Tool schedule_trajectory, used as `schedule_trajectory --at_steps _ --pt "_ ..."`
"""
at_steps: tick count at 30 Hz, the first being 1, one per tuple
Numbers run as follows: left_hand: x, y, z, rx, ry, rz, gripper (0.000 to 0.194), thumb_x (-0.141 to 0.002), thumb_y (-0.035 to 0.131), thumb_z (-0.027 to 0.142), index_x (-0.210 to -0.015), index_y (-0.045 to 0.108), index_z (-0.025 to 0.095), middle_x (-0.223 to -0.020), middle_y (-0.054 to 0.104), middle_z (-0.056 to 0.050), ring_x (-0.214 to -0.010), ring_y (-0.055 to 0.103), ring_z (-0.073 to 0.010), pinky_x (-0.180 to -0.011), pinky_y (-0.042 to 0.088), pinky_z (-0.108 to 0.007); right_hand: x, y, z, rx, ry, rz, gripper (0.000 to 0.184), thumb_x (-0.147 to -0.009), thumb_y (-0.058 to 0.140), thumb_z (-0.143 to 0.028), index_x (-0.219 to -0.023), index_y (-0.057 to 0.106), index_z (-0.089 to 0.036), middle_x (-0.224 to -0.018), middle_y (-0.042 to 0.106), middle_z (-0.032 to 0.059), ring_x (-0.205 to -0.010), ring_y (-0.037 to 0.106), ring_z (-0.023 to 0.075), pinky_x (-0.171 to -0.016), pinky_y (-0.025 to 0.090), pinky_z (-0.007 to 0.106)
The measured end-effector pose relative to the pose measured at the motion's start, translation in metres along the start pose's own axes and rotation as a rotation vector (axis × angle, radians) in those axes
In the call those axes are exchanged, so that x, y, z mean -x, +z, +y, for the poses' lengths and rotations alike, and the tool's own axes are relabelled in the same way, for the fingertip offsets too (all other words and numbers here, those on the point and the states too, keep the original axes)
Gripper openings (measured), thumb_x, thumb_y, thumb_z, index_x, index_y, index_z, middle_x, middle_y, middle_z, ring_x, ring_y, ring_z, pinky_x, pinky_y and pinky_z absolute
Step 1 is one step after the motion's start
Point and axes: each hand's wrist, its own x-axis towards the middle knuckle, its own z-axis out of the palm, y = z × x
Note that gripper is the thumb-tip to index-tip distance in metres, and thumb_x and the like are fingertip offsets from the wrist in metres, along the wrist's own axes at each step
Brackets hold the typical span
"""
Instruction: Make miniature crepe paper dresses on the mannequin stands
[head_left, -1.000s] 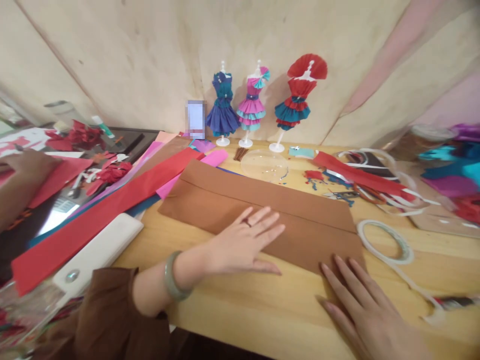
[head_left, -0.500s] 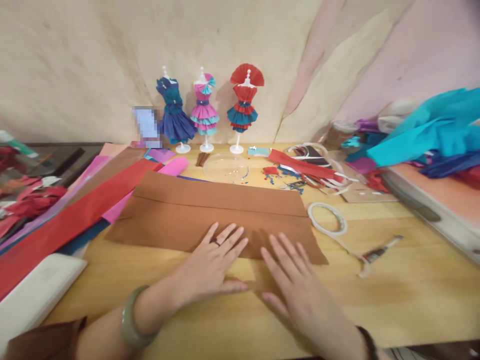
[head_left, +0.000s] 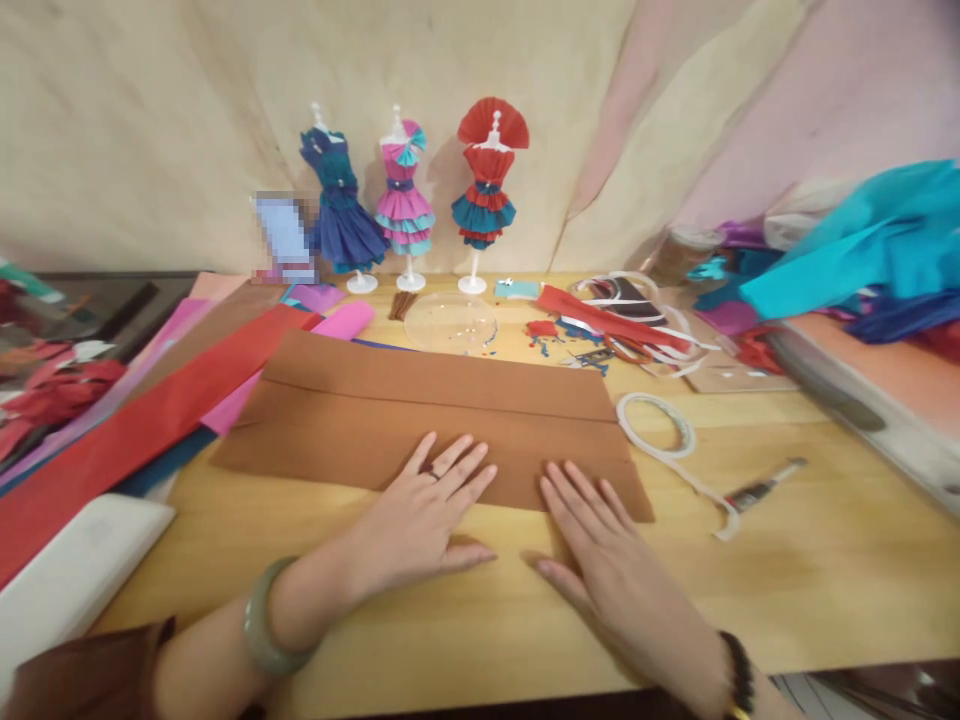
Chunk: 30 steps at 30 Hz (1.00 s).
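Observation:
A brown sheet of paper [head_left: 390,420] with a long crease lies across the wooden table [head_left: 750,600]. My left hand [head_left: 427,510] rests flat on its near edge, fingers spread; a dark ring is on one finger and a pale green bangle circles the wrist. To its right, my right hand [head_left: 600,560] lies with outstretched fingers on the near right part of the sheet, thumb over the bare wood. Neither hand holds anything. Beyond the sheet's right end are a roll of white tape [head_left: 656,450] with a loose tail and a utility knife [head_left: 765,485].
Three small dress forms, in a blue dress [head_left: 349,215], a pink dress [head_left: 405,205] and a red dress [head_left: 486,190], stand at the back. Coloured paper strips [head_left: 150,430] and a white box-like object [head_left: 82,570] lie left. Turquoise paper [head_left: 870,250] is heaped right.
My right hand has shifted slightly right and now lies on the sheet. My left hand stays in nearly the same place. The view has tilted a little, so the background sits higher.

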Motion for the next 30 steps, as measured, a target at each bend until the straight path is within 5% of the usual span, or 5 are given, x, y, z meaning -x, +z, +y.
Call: schedule_trajectory --at_steps 11,30 --pt "0.024 -0.007 -0.003 0.021 -0.188 -0.017 0.083 -0.089 0.018 0.070 -0.149 0.022 0.013 -0.156 0.021 -0.011 -0.146 0.011 -0.0224 -0.117 0.004 -0.042 0.019 0.017 0.023 0.066 -0.038 0.142 0.075 -0.094 0.027 -0.055 -0.152 0.009 -0.011 -0.148 0.039 0.0173 -0.132 0.042 0.0348 -0.101 0.038 0.056" --pt "0.103 -0.008 -0.072 -0.068 -0.572 -0.030 0.077 -0.092 0.027 0.062 -0.149 0.023 0.010 -0.155 0.022 -0.017 -0.144 0.019 -0.0254 -0.116 0.016 -0.041 0.019 0.016 0.026 0.114 -0.064 0.137 0.077 -0.093 0.030 -0.055 -0.153 0.006 -0.012 -0.148 0.039 0.0168 -0.132 0.042 0.0352 -0.098 0.042 0.055"
